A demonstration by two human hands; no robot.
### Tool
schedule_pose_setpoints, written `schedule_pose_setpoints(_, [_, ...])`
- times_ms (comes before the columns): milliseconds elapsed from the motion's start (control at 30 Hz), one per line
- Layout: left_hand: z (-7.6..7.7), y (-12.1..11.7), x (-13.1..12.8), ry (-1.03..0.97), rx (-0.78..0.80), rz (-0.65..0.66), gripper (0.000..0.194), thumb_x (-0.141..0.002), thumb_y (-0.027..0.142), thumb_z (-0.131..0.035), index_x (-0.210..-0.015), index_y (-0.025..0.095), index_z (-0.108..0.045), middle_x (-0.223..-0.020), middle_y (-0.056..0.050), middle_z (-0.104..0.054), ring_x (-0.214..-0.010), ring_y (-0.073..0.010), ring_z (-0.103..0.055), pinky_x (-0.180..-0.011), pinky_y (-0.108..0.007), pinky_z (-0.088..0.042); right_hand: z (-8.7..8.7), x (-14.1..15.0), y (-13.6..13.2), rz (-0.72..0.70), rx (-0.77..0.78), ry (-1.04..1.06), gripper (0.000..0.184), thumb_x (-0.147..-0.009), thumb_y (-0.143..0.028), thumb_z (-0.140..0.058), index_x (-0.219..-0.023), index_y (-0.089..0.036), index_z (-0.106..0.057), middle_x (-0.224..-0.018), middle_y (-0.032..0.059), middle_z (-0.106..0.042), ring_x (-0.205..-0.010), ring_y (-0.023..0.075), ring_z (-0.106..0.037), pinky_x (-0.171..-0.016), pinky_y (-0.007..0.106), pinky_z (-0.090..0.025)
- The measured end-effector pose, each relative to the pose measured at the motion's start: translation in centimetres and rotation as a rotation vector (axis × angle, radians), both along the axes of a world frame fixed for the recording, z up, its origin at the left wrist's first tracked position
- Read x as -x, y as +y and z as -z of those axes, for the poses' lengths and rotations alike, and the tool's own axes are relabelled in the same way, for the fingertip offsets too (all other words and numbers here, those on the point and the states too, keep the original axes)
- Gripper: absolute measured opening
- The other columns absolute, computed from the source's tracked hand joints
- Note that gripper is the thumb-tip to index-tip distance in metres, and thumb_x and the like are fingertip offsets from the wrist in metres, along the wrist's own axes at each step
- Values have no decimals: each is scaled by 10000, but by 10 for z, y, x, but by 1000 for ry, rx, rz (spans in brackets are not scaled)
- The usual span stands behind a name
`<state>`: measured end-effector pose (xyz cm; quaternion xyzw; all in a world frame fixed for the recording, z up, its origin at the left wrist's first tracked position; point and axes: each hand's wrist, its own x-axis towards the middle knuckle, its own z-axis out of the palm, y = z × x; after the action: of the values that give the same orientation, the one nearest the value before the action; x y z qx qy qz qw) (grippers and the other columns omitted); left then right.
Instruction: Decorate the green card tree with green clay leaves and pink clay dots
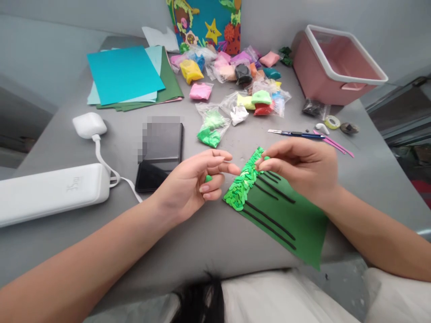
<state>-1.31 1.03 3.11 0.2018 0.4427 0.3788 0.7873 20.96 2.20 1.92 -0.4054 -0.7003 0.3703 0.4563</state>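
A dark green sheet [305,224] lies on the table in front of me. Small leaf-shaped bits of green clay [240,190] crowd its left edge, and several thin black strips [269,220] run across it. My left hand [198,177] is left of the sheet, with its lower fingers curled round a small green clay lump [208,178] and its index finger stretched toward the leaf bits. Over the upper part of the sheet, my right hand [299,166] pinches a small piece of green clay [267,158] between thumb and fingers.
Bagged coloured clay [212,125] lies beyond the sheet. A pink bin [313,67] stands at back right, near a craft knife [296,134] and pink sticks [336,144]. Coloured paper [124,74], a white power bank [57,193] and a black phone [151,176] are on the left.
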Motion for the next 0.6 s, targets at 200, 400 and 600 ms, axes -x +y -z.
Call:
schedule_pose_setpoints(200, [1, -2, -2, 33, -24, 15, 113, -770, 138, -666, -869, 154, -614, -751, -47, -760, -379, -22, -313, -393, -165, -276, -5, 3, -5, -72, -192, -117, 124, -891, -173, -753, -999, -230, -773, -901, 5, -817, -774, 153, -782, -748, 275, -668])
schedule_pose_setpoints(400, [-1, -4, -3, 19, -55, 44, 181, -742, 151, -718, -916, 160, -670, -535, 59, -568, -402, -49, -306, -386, -168, -331, -9, 3, -1, -183, -380, -228, 92, -885, -168, -762, -943, -228, -800, -854, 36, -783, -750, 146, -735, -681, 273, -611])
schedule_pose_setpoints(600, [-3, -8, -2, -81, -94, 150, 311, -736, 257, -764, -1037, 178, -761, -669, 23, -624, -436, -58, -321, -420, -232, -484, -8, 3, 2, -185, -452, -203, 89, -866, -188, -782, -887, -273, -798, -846, 39, -732, -791, 179, -693, -740, 357, -603])
